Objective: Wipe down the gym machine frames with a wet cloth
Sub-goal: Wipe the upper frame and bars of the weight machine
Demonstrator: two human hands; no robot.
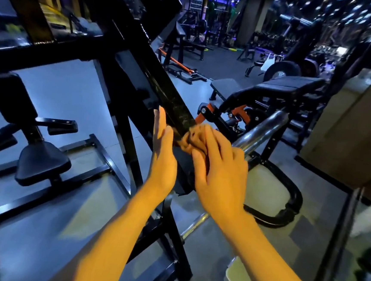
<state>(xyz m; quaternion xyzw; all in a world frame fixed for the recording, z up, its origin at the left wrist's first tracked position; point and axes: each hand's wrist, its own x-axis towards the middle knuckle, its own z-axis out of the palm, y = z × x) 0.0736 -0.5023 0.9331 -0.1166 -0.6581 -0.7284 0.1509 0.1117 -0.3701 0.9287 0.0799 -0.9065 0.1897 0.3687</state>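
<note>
No readable text, label or number shows anywhere.

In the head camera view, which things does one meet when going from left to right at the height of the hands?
Black triangular padded seat → left hand → crumpled cloth → right hand → shiny chrome bar.

- The right hand (217, 165) presses a bunched cloth (191, 138) against the slanted black frame bar (162, 86).
- The left hand (163, 152) lies flat, fingers straight, along the bar's left side.
- A black seat (41, 161) stands at left.
</note>
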